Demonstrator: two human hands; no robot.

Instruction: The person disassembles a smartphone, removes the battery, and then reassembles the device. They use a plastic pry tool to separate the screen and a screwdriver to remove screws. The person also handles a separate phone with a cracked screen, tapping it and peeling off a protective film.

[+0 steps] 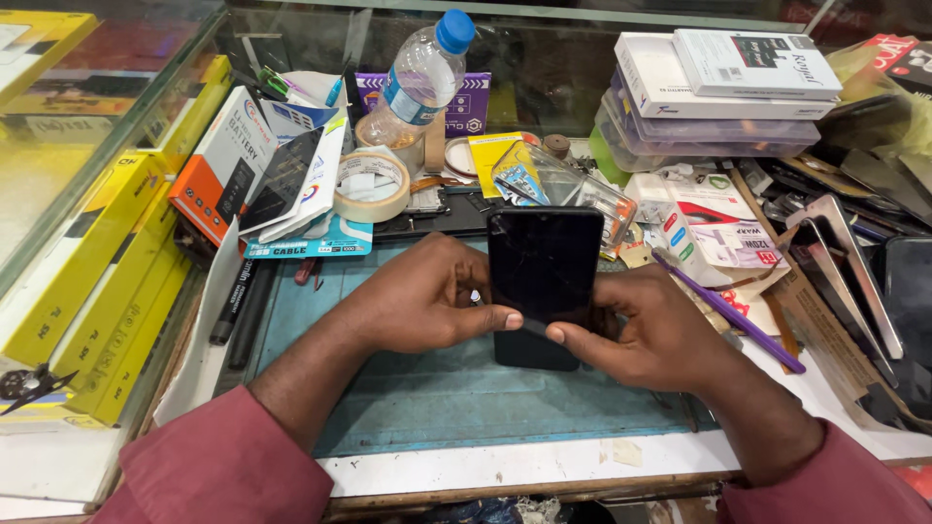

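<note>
Your left hand [417, 301] and right hand [646, 335] are both clamped on the black smartphone [544, 277], which stands tilted, screen toward you, over the middle of the blue work mat [456, 398] on the bench. Your left thumb presses the lower left edge of the screen; your right thumb presses the lower right edge; the remaining fingers of both hands wrap behind the phone and are hidden. The screen is dark and shows fine cracks near its top edge. Toward the back edge of the bench, a roll of tape [372, 184] lies flat just behind your left hand, and a plastic water bottle [419, 82] with a blue cap stands tilted behind it. A purple rod-shaped tool [728, 312] lies diagonally just beside your right hand. Yellow boxes [107, 281] are stacked along the left edge. White boxes [723, 73] sit stacked at the back right corner.
</note>
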